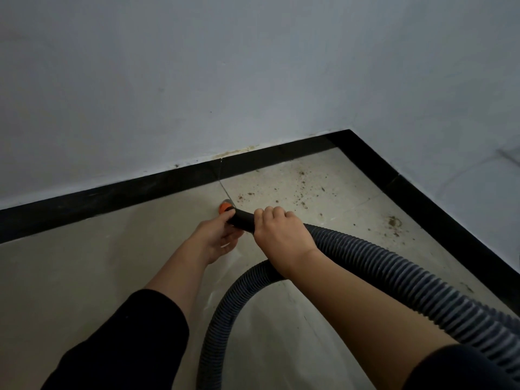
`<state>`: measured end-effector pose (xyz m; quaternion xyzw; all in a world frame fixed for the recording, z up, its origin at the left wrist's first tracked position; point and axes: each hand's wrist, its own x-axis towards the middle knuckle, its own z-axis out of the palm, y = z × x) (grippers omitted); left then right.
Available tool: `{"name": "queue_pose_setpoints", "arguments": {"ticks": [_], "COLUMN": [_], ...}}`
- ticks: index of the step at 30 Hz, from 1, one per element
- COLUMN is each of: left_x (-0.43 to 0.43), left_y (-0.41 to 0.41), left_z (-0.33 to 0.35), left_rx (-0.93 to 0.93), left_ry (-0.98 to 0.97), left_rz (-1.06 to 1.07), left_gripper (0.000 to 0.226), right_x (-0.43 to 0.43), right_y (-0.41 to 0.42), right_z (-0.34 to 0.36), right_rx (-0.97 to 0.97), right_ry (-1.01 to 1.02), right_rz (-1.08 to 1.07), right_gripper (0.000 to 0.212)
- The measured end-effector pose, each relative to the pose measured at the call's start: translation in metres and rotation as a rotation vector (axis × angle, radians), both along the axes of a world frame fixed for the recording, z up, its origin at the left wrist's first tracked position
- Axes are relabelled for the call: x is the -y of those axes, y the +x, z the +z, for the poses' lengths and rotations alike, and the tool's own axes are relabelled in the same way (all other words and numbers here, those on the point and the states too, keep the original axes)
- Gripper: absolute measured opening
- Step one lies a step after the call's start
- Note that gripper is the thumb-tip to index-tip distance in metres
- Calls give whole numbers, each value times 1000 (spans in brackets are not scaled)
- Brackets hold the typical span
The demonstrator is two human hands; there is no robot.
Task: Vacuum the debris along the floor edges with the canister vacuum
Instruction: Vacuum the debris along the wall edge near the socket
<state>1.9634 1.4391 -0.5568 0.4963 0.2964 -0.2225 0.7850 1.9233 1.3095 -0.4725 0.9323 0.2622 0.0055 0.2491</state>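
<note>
Vacuum hose nozzle at floor edge, held in both hands.
Ribbed grey hose (394, 277) ends in black cuff with orange tip (224, 208); left hand (216, 235) and right hand (277, 229) grip cuff near brown debris (298, 192) by black skirting (140, 187).

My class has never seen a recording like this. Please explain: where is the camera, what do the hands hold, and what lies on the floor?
No robot here: a person's two bare hands do the work. The single picture comes from a camera worn on the head, looking down. The left hand and right hand both grip the black end of a ribbed vacuum hose, whose orange tip sits at the tiled floor. Brown debris lies scattered towards the corner, beside the black skirting. The canister itself is out of view.
</note>
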Motion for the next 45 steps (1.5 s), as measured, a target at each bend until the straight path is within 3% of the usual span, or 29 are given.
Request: {"name": "queue_pose_setpoints", "arguments": {"ticks": [21, 35, 45], "left_x": [-27, -36, -29], "left_y": [-17, 3, 18], "left_z": [3, -18, -27], "left_rx": [-66, -29, -6], "left_ry": [-77, -29, -20], "left_rz": [-237, 205, 394], "left_gripper": [46, 36, 21], "right_x": [13, -26, -35], "right_y": [-22, 12, 33], "right_z": [17, -13, -29], "right_rx": [-86, -38, -16], "right_ry": [27, 99, 78], "right_rz": [114, 92, 58], "right_gripper": [38, 43, 45]}}
